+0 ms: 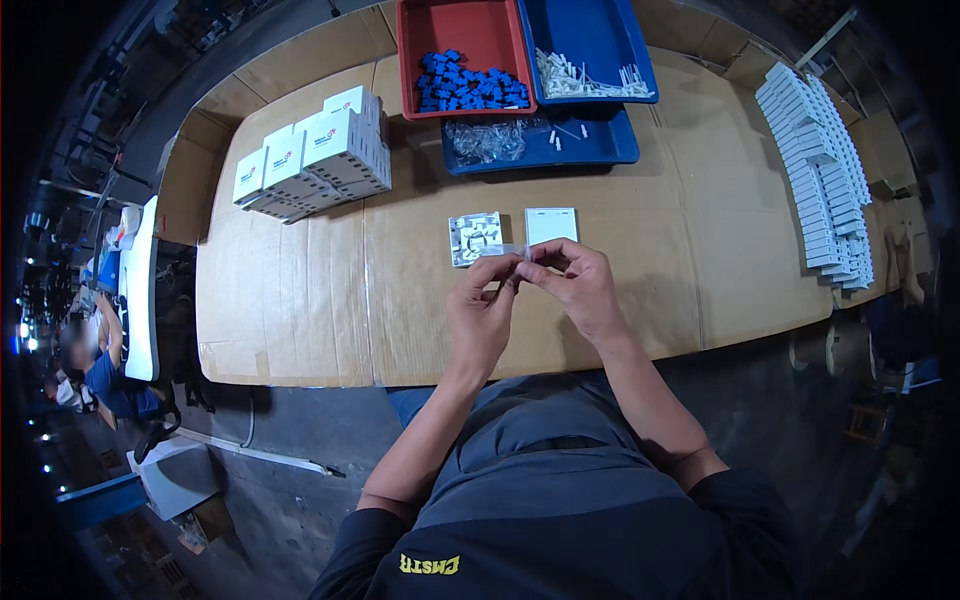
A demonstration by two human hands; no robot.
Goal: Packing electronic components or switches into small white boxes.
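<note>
In front of my body, both hands meet at the near side of the table, fingers pinched together. My left hand (480,318) and my right hand (588,292) grip a small clear plastic bag (508,249) between their fingertips. Whether anything is inside the bag is too small to tell. Just beyond the left fingers lies a square white housing (472,238) with its inner parts showing. Beside it, past the right fingers, a flat square white cover (551,223) lies on the cardboard.
A red bin (416,45) of blue plastic pieces and a blue bin (590,30) of white pieces stand at the back. A lower blue tray (600,150) holds clear bags. White boxes (325,145) are stacked left, white parts (820,180) right. Another person (120,385) is far left.
</note>
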